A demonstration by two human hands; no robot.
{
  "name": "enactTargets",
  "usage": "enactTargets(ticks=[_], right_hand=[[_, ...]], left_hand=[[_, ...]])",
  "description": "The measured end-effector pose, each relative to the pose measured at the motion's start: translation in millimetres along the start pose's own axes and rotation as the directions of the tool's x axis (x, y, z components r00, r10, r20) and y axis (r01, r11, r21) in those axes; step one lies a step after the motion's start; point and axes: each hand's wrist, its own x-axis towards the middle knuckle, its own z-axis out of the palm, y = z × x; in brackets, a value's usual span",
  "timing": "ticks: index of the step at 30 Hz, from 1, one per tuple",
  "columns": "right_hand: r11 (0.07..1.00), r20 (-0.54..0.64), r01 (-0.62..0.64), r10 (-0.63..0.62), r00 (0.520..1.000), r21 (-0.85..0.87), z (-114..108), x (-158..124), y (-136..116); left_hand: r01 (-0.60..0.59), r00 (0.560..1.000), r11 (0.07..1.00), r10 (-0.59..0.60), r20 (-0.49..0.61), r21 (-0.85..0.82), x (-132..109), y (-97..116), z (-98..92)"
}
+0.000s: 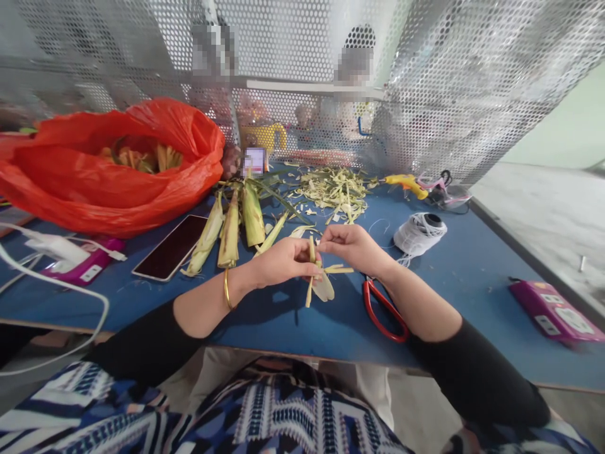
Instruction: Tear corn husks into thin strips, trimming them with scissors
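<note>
My left hand [287, 260] pinches a small bundle of crossed corn husk strips [309, 296], tilted upright above the table's front edge. A wide pale piece of husk [325, 289] hangs below it, and a thin strip points right. At the bundle's upper end, my right hand [348, 244] is closed, thumb against forefinger; what it pinches is too small to make out. Red-handled scissors [384, 310] lie under my right forearm, blades partly hidden. Beyond my left wrist lie several husk-covered ears of corn [229, 236].
A red plastic bag [118, 202] stands at left, near a phone [171, 247] and a purple power strip [87, 268]. Husk scraps [333, 189], a yellow glue gun [406, 184] and a white thread spool [420, 234] lie farther back. A perforated metal screen [302, 50] borders the table.
</note>
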Motion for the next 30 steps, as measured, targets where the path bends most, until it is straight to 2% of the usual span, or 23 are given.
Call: enactTargets(ticks=[3,6,8,10,12,14,16,18,20,23,25,27,30], right_hand=[[0.959,0.043,-0.191,0.186,0.982,0.212,5.1,2.9,5.3],[0.93,0.001,-0.266,0.275,0.962,0.253,16.8,2.5,8.4],[0.96,-0.091,-0.228,0.245,0.965,0.165,24.1,0.9,8.5],[0.986,-0.184,-0.163,0.164,0.969,0.016,29.5,-1.7,6.4],[0.987,-0.232,-0.098,0.065,0.971,-0.131,32.7,-5.5,2.0],[0.967,-0.219,-0.017,-0.041,0.975,-0.255,33.9,-9.6,-3.6],[0.934,-0.177,0.071,-0.14,0.974,-0.349,32.8,-13.1,-9.0],[0.908,-0.139,0.138,-0.208,0.968,-0.397,28.7,-14.5,-12.9],[0.905,-0.123,0.163,-0.227,0.966,-0.394,21.7,-13.5,-14.7],[0.948,-0.106,0.139,-0.175,0.979,-0.285,9.2,-8.1,-13.0],[0.989,-0.069,0.077,-0.086,0.994,-0.126,3.6,-3.7,-9.9],[0.996,-0.011,-0.043,0.043,0.999,0.073,2.8,-0.6,-6.1],[0.911,0.059,-0.252,0.247,0.967,0.325,11.4,0.6,-1.0]], left_hand=[[-0.085,0.996,0.994,0.082,-0.039,-0.066,-1.4,4.3,0.6],[-0.182,0.966,0.983,0.172,-0.192,-0.036,1.3,2.9,-1.6],[-0.22,0.918,0.973,0.232,-0.323,0.072,4.8,-1.0,-4.4],[-0.223,0.853,0.953,0.292,-0.432,0.203,8.2,-5.1,-7.9],[-0.197,0.804,0.934,0.328,-0.497,0.298,10.3,-7.9,-10.8],[-0.146,0.788,0.92,0.33,-0.52,0.364,10.5,-8.6,-12.2],[-0.081,0.806,0.895,0.318,-0.5,0.439,8.8,-7.5,-11.5],[-0.041,0.852,0.862,0.295,-0.434,0.505,5.9,-5.5,-9.2],[-0.059,0.908,0.848,0.264,-0.325,0.526,2.8,-3.3,-6.4],[-0.142,0.974,0.903,0.201,-0.107,0.406,-1.1,0.3,-2.9],[-0.175,0.984,0.953,0.179,0.007,0.247,-2.6,3.0,-1.8],[-0.201,0.98,0.971,0.2,0.021,0.126,-3.0,5.0,-1.8],[-0.261,0.95,0.958,0.277,-0.145,0.12,-0.7,3.9,-3.8]])
